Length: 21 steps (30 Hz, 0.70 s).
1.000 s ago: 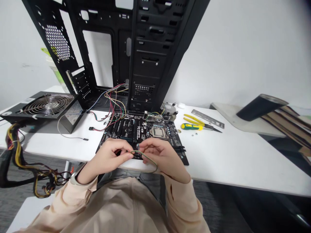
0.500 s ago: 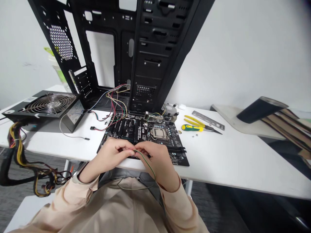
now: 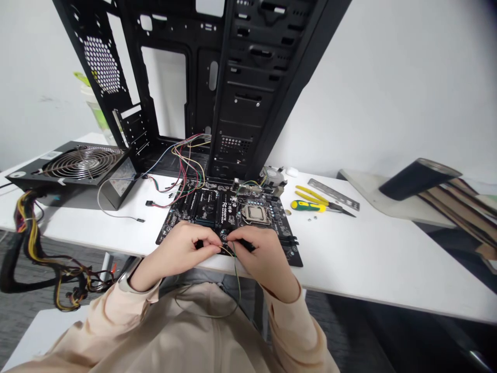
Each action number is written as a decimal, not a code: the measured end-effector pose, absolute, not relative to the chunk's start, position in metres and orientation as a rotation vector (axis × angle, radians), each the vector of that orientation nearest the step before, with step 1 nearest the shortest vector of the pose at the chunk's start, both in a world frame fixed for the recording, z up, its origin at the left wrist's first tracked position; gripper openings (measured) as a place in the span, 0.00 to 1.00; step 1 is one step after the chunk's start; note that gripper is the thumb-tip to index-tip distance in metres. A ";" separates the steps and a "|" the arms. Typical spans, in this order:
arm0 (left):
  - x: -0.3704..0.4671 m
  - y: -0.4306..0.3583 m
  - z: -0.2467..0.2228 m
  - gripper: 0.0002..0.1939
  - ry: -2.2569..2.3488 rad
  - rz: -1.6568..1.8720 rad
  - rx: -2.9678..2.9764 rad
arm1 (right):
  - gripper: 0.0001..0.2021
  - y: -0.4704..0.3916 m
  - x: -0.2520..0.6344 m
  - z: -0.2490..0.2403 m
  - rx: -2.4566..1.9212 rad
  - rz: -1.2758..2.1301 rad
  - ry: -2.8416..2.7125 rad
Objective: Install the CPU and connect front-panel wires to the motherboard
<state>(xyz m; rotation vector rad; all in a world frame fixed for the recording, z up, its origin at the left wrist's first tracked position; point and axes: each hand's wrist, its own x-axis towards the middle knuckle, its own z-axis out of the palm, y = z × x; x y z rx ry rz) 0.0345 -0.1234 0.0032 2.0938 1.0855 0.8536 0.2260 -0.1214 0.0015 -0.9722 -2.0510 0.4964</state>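
Over the near edge of a black motherboard (image 3: 285, 224), my left hand (image 3: 190, 247) and my right hand (image 3: 259, 254) pinch a thin green-and-yellow wire (image 3: 237, 274). Their fingertips are a small distance apart, with a short stretch of the wire between them. The rest of it hangs in a loop in front of my jacket. My fingers hide the wire's ends. On the board a metal processor (image 3: 256, 213) sits in its socket. Thin coloured case wires (image 3: 182, 176) come out of the case and end near the board's left side.
A tall black computer case (image 3: 248, 114) stands behind the board. To the left lies a power supply (image 3: 73, 173), its cable bundle (image 3: 29, 254) hanging over the edge. Yellow-handled pliers (image 3: 314, 195), a green-yellow screwdriver (image 3: 308, 206) and a metal I/O plate (image 3: 334, 193) lie on the right.
My fingertips have moved slightly apart, and a short length of wire now shows between them. The hanging loop has shifted left and lower.
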 end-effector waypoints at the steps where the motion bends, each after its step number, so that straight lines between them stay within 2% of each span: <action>1: 0.035 -0.124 0.004 0.07 1.086 0.855 2.098 | 0.10 -0.121 0.226 0.002 -0.957 0.547 -2.046; 12: 0.040 -0.122 0.021 0.07 1.127 0.798 1.904 | 0.06 -0.114 0.232 0.016 -1.063 0.957 -1.960; 18: 0.039 -0.118 0.026 0.04 0.944 0.654 1.562 | 0.02 -0.115 0.233 0.018 -1.028 1.289 -1.746; 21: 0.039 -0.115 0.026 0.06 0.843 0.615 1.422 | 0.01 -0.115 0.232 0.019 -0.971 1.405 -1.664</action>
